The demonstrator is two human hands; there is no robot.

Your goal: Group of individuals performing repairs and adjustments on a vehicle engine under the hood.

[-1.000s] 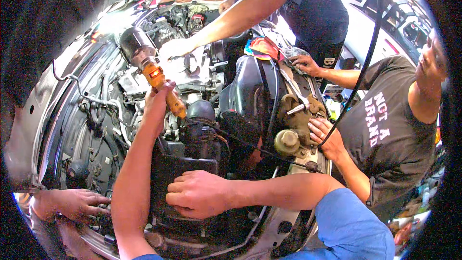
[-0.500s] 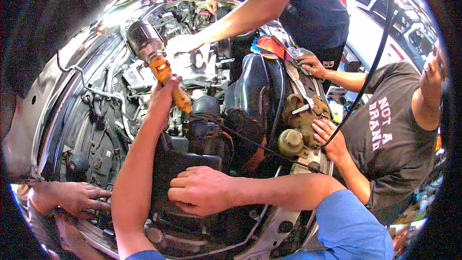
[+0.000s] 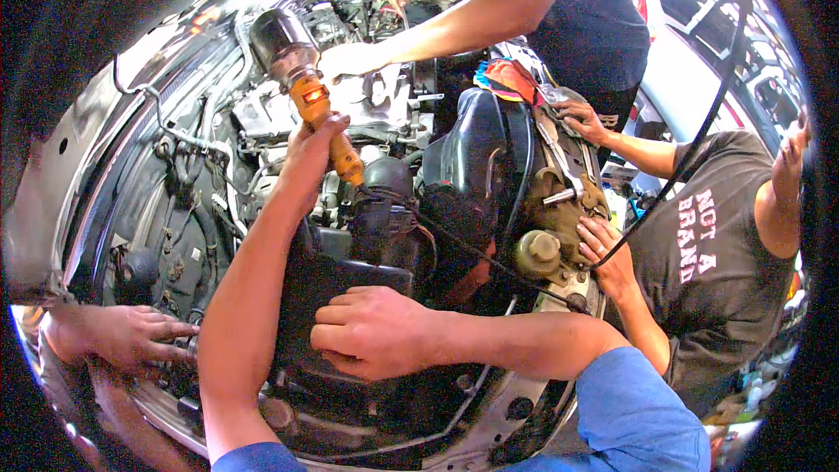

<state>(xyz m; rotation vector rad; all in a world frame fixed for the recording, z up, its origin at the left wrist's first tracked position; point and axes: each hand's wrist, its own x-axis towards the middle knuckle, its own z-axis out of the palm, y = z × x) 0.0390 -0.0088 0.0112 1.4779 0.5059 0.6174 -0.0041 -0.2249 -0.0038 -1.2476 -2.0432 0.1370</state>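
Observation:
An orange-handled work lamp (image 3: 312,100) with a dark round head is gripped in my left hand (image 3: 310,153), its head pointing up and away over the engine (image 3: 271,114). From the handle's near end a black cable (image 3: 463,245) runs right across the bay. My right hand (image 3: 371,332) is curled into a loose fist, resting at a black plastic box (image 3: 358,275); I see nothing in its fingers. Beyond the lamp, a co-worker's bright, overexposed hand (image 3: 350,61) reaches to the engine top.
At right, a person's hands (image 3: 603,240) rest on the car's front edge, beside a ratchet (image 3: 564,195) and a beige round part (image 3: 537,252). A colourful cloth (image 3: 502,80) lies farther back. Another hand (image 3: 131,336) is at the left fender. The hanging cable (image 3: 690,149) crosses the right side.
The view has shifted, so the engine bay and lamp sit slightly higher and farther right. Both my hands keep their grip and pose.

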